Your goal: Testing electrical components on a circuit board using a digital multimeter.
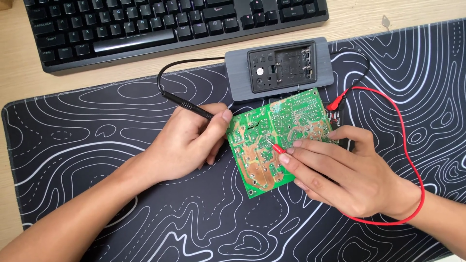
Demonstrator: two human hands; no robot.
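Green circuit board (276,138), solder side up with tan traces, sits tilted mid-mat. Left hand (187,143) pinches a black probe (191,106) at its edge; right hand (347,170) grips a red probe (276,148) on it. Black wavy-line desk mat (97,145), wooden desk (14,73), keyboard (145,24), grey meter (279,68) behind.

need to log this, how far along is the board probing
Set up: the green circuit board lies solder side up on the black mat, with the grey meter behind it. In hand: the right hand puts the red probe on the board, and the left hand holds the black probe at its left edge. How much remains can't be told.
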